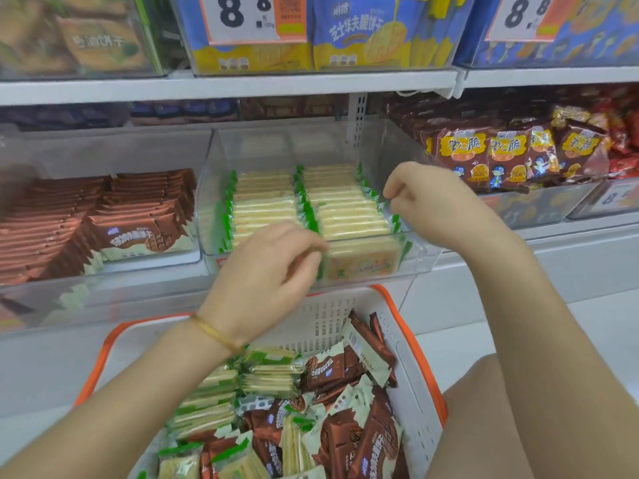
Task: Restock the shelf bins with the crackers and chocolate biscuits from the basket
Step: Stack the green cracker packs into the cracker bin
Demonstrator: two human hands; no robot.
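At frame centre, left hand [262, 271] fingers pinch a green-edged cellophane cracker pack [363, 261]; right hand [432, 198] fingers curl, grip unclear. Probably light, brittle: take flat sides

Head cam, fwd & down, close on shelf bin [418, 252], basket [325, 323] below

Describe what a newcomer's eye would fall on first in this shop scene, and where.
The left hand and right hand meet at the clear bin of green-edged crackers, mid-shelf. Below them, the orange-rimmed basket holds a jumble of crackers and brown chocolate biscuits. A big price sign hangs on the bin above.
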